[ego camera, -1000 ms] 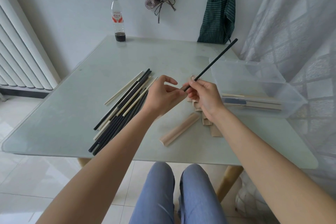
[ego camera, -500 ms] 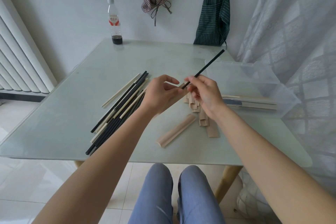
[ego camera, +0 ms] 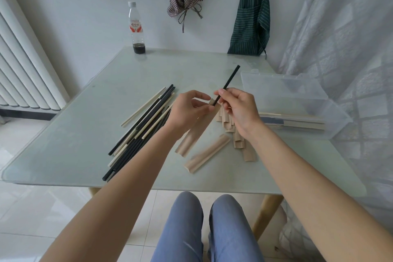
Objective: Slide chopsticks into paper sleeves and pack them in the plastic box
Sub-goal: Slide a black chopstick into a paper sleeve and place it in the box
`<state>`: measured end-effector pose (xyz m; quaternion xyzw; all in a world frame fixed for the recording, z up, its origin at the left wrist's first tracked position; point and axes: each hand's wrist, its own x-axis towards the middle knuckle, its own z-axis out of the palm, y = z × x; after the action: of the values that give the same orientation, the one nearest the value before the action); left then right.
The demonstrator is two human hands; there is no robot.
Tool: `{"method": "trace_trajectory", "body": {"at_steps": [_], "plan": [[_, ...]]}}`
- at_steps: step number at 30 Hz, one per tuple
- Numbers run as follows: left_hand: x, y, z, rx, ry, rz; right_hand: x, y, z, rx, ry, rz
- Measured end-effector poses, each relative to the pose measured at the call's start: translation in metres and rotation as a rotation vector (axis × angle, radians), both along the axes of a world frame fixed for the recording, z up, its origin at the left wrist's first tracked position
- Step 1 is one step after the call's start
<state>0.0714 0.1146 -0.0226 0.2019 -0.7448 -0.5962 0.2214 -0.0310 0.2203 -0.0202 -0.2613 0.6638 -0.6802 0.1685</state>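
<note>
I'm mid-sleeving at frame centre: my right hand (ego camera: 238, 108) pinches the black chopstick (ego camera: 227, 84), my left hand (ego camera: 188, 110) pinches the paper sleeve (ego camera: 196, 132) at its mouth. Its long axis runs diagonally, free end pointing upper right. Next I judge it needs pushing straight down, sleeve steadied

On the table (ego camera: 70, 147), loose chopsticks (ego camera: 139, 127) lie left, sleeves (ego camera: 230, 125) centre, box (ego camera: 297, 100) right, bottle (ego camera: 136, 27) behind

We see our own bare forearms and bare left hand (ego camera: 187, 110) and right hand (ego camera: 240, 108), no sleeves showing; our legs (ego camera: 204, 225) wear blue-grey trousers.
</note>
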Motion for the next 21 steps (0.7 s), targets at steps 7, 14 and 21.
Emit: {"method": "trace_trajectory", "body": {"at_steps": [7,14,21], "plan": [[0.005,-0.009,-0.003,0.351,0.175,0.119,0.015,-0.005,-0.015,0.313,-0.110,0.400],[0.026,-0.037,-0.020,-0.056,-0.038,0.283,0.031,-0.027,-0.022,0.229,-0.116,0.357],[0.043,-0.052,-0.048,-0.809,-0.785,0.280,0.030,-0.042,-0.029,0.191,-0.137,0.306]]}}
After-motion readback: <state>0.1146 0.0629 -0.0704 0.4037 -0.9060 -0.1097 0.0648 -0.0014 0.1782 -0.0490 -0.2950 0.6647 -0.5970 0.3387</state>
